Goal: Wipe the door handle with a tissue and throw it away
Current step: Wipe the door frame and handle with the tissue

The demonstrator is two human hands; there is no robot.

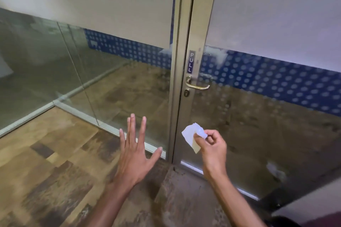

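A brass lever door handle (pixel 197 84) sits on the metal frame of a glass door (pixel 258 116), with a keyhole (pixel 186 93) just below it and a blue PULL label (pixel 191 61) above. My right hand (pixel 212 148) pinches a small white tissue (pixel 192 135) between thumb and fingers, well below the handle and apart from it. My left hand (pixel 136 153) is held out flat with fingers spread, holding nothing, to the left of the door frame.
A glass partition (pixel 92 79) with frosted upper film and a blue dotted band runs left of the door. The floor (pixel 46 180) is wood-patterned. A worn threshold mat (pixel 180 199) lies at the door's foot.
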